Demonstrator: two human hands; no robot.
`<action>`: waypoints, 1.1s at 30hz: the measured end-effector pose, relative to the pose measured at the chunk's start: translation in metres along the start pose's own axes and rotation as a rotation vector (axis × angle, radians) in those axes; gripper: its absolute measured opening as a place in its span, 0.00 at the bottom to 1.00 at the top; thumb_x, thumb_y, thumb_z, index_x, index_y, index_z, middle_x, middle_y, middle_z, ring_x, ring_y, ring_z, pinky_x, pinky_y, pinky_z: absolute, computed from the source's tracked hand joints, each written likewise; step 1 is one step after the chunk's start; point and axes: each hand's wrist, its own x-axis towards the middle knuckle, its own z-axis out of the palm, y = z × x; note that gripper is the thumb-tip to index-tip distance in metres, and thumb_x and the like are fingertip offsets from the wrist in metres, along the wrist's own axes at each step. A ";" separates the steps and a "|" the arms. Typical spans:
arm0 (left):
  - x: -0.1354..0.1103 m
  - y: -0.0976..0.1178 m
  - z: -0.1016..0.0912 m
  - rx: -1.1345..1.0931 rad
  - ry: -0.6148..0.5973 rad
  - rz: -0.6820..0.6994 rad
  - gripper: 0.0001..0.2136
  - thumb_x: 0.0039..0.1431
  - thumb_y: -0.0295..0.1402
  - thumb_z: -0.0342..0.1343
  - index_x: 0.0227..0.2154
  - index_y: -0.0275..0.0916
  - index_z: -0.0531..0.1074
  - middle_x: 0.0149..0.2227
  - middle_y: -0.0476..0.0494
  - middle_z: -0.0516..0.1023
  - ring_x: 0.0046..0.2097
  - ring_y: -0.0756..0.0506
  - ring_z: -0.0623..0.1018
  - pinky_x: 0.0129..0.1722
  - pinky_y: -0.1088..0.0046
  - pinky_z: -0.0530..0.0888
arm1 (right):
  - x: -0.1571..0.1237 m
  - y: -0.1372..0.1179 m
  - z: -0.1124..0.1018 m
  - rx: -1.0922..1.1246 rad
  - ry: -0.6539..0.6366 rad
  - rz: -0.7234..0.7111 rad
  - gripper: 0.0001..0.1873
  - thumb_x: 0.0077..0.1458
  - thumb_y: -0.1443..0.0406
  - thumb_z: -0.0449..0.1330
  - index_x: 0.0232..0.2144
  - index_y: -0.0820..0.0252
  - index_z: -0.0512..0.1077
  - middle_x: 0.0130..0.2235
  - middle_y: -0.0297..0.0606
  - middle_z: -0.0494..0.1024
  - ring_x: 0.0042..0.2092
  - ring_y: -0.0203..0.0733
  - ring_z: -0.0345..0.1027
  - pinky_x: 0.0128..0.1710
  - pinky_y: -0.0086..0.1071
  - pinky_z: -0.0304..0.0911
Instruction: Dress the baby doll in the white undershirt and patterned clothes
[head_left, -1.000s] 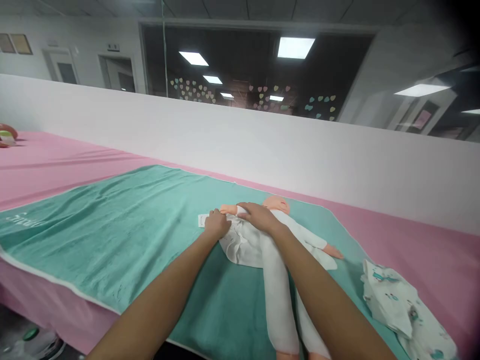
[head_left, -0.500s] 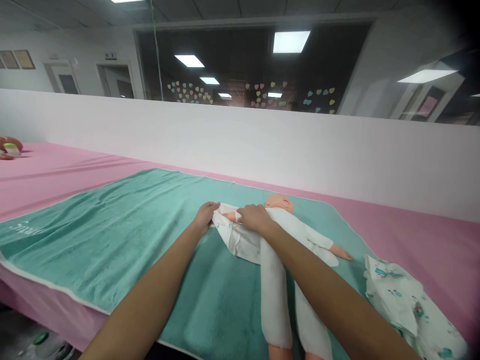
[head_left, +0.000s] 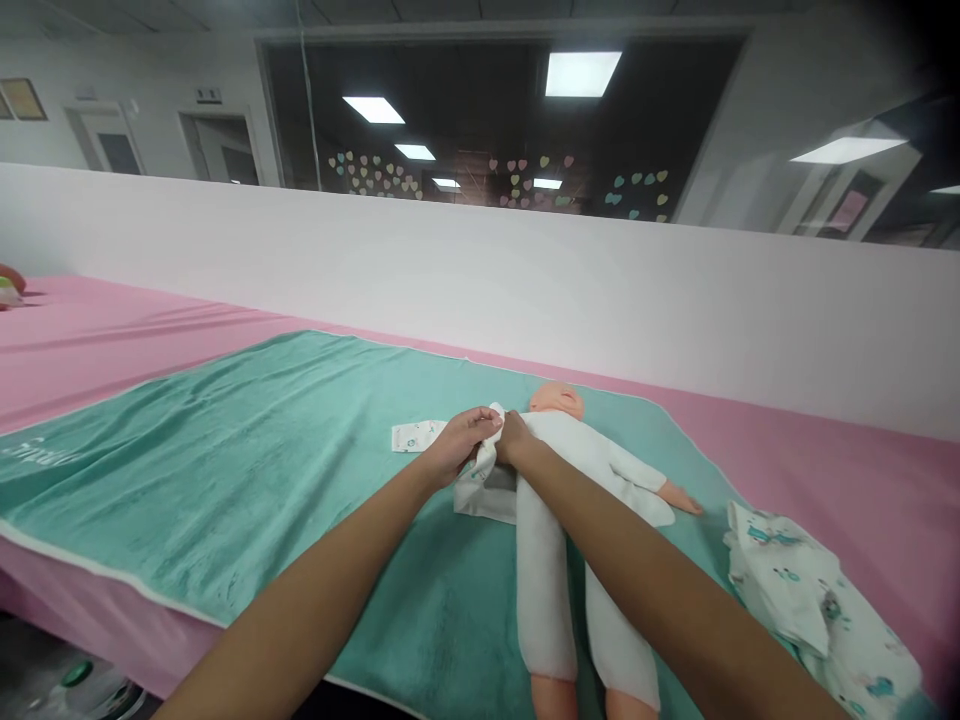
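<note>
A baby doll (head_left: 574,440) with a white cloth body lies on its back on a green towel (head_left: 300,440), its head away from me. Beside the doll on its left-hand side in view, a white printed baby garment (head_left: 486,505) is partly spread, with a flat sleeve end (head_left: 416,437) sticking out past my hand. My left hand (head_left: 461,442) pinches bunched white cloth of this garment near the doll's shoulder. Touching that same bunch, my right hand (head_left: 515,438) is closed, its fingertips mostly hidden. The doll's arm on this side is hidden by my hands and the cloth.
Folded white printed clothing (head_left: 814,600) lies at the right on the towel and pink mat (head_left: 825,450). A low white wall (head_left: 480,280) runs behind the mat. At the far left edge sits a brownish object (head_left: 10,282). A clear container with a green cap (head_left: 77,673) stands below the front edge.
My left hand has moved right, from the sleeve's outer end to the bunched cloth beside my right hand. The doll's forearm no longer shows, and the sleeve end lies flat.
</note>
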 end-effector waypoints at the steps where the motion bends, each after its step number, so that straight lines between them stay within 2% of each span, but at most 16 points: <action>1: 0.001 -0.001 -0.003 0.017 0.048 0.012 0.14 0.47 0.43 0.60 0.32 0.38 0.69 0.25 0.51 0.69 0.24 0.53 0.68 0.24 0.78 0.64 | -0.005 0.003 -0.005 0.011 -0.003 -0.011 0.15 0.51 0.59 0.55 0.40 0.59 0.71 0.42 0.47 0.74 0.42 0.50 0.67 0.40 0.37 0.59; 4: 0.008 -0.005 -0.017 0.063 0.239 0.043 0.13 0.46 0.41 0.59 0.29 0.38 0.67 0.23 0.54 0.65 0.23 0.54 0.65 0.22 0.79 0.62 | -0.034 0.029 -0.021 0.091 0.080 -0.001 0.19 0.55 0.57 0.49 0.47 0.57 0.68 0.47 0.43 0.72 0.45 0.44 0.66 0.41 0.33 0.59; 5: 0.009 -0.007 -0.022 0.075 0.284 0.040 0.12 0.47 0.41 0.59 0.28 0.39 0.66 0.22 0.54 0.64 0.22 0.54 0.64 0.21 0.79 0.60 | -0.047 0.043 -0.024 0.178 0.200 0.067 0.20 0.56 0.56 0.47 0.48 0.56 0.67 0.48 0.41 0.72 0.46 0.43 0.65 0.42 0.32 0.59; 6: 0.011 -0.008 -0.026 0.081 0.315 0.036 0.12 0.47 0.41 0.58 0.27 0.39 0.64 0.21 0.55 0.62 0.21 0.55 0.62 0.20 0.79 0.59 | -0.062 0.059 -0.026 0.230 0.342 0.209 0.21 0.57 0.56 0.45 0.46 0.56 0.68 0.46 0.41 0.73 0.44 0.43 0.65 0.41 0.33 0.59; 8: 0.013 -0.011 -0.030 0.075 0.339 0.034 0.12 0.48 0.41 0.57 0.27 0.40 0.63 0.21 0.55 0.60 0.21 0.55 0.61 0.19 0.79 0.57 | -0.090 0.090 -0.023 0.222 0.481 0.538 0.23 0.58 0.53 0.41 0.35 0.58 0.71 0.37 0.42 0.75 0.37 0.44 0.66 0.36 0.35 0.58; 9: 0.014 -0.012 -0.030 0.071 0.343 0.034 0.12 0.49 0.41 0.56 0.27 0.40 0.62 0.21 0.55 0.60 0.21 0.54 0.61 0.19 0.79 0.58 | -0.104 0.104 -0.019 0.224 0.467 0.656 0.24 0.57 0.52 0.41 0.30 0.58 0.71 0.33 0.42 0.75 0.34 0.45 0.66 0.34 0.35 0.58; 11: 0.014 -0.014 -0.028 0.066 0.340 0.030 0.12 0.49 0.42 0.55 0.27 0.41 0.61 0.21 0.56 0.60 0.21 0.54 0.62 0.19 0.79 0.58 | -0.125 0.123 -0.009 0.234 0.353 0.739 0.28 0.56 0.48 0.40 0.21 0.58 0.68 0.27 0.43 0.74 0.31 0.47 0.66 0.32 0.37 0.57; 13: 0.013 -0.015 -0.025 0.062 0.322 0.018 0.12 0.49 0.42 0.55 0.28 0.41 0.61 0.21 0.56 0.60 0.21 0.54 0.61 0.20 0.79 0.59 | -0.138 0.128 0.000 0.345 0.223 0.739 0.31 0.55 0.45 0.41 0.18 0.59 0.68 0.27 0.46 0.74 0.32 0.49 0.67 0.34 0.38 0.58; 15: 0.012 -0.016 -0.022 0.053 0.305 0.010 0.13 0.49 0.43 0.56 0.28 0.41 0.62 0.20 0.56 0.59 0.20 0.54 0.62 0.20 0.79 0.60 | -0.144 0.122 0.005 0.596 0.175 0.773 0.31 0.53 0.43 0.43 0.22 0.60 0.71 0.30 0.47 0.76 0.35 0.50 0.69 0.36 0.39 0.60; 19: 0.011 -0.017 -0.019 0.024 0.294 0.011 0.13 0.48 0.43 0.56 0.29 0.41 0.61 0.20 0.56 0.60 0.20 0.54 0.63 0.20 0.78 0.61 | -0.144 0.098 0.003 1.252 0.215 0.817 0.29 0.48 0.43 0.53 0.39 0.61 0.71 0.37 0.46 0.77 0.39 0.48 0.71 0.37 0.38 0.66; 23: 0.010 -0.015 -0.012 0.014 0.292 0.018 0.13 0.48 0.43 0.57 0.29 0.41 0.61 0.22 0.56 0.62 0.21 0.54 0.64 0.20 0.79 0.62 | -0.139 0.084 0.006 1.725 0.208 0.682 0.26 0.50 0.49 0.56 0.43 0.63 0.69 0.36 0.45 0.78 0.39 0.47 0.73 0.36 0.36 0.70; 27: 0.011 -0.015 0.000 0.039 0.285 0.016 0.13 0.48 0.43 0.56 0.30 0.41 0.61 0.22 0.55 0.63 0.21 0.53 0.65 0.20 0.78 0.63 | -0.129 0.083 0.021 1.922 0.228 0.568 0.19 0.51 0.57 0.59 0.43 0.62 0.67 0.36 0.41 0.78 0.38 0.44 0.73 0.36 0.34 0.71; 30: 0.015 -0.015 0.008 0.085 0.301 0.033 0.13 0.49 0.44 0.55 0.31 0.42 0.61 0.21 0.56 0.62 0.21 0.53 0.64 0.20 0.77 0.63 | -0.121 0.083 0.032 1.938 0.279 0.497 0.20 0.47 0.63 0.63 0.43 0.59 0.65 0.40 0.39 0.77 0.38 0.42 0.73 0.36 0.33 0.72; 33: 0.026 -0.011 0.012 0.156 0.346 0.061 0.13 0.50 0.45 0.53 0.31 0.42 0.60 0.21 0.56 0.61 0.22 0.53 0.64 0.22 0.77 0.64 | -0.114 0.078 0.037 1.914 0.329 0.511 0.22 0.45 0.64 0.64 0.43 0.58 0.63 0.42 0.39 0.76 0.38 0.42 0.73 0.33 0.33 0.72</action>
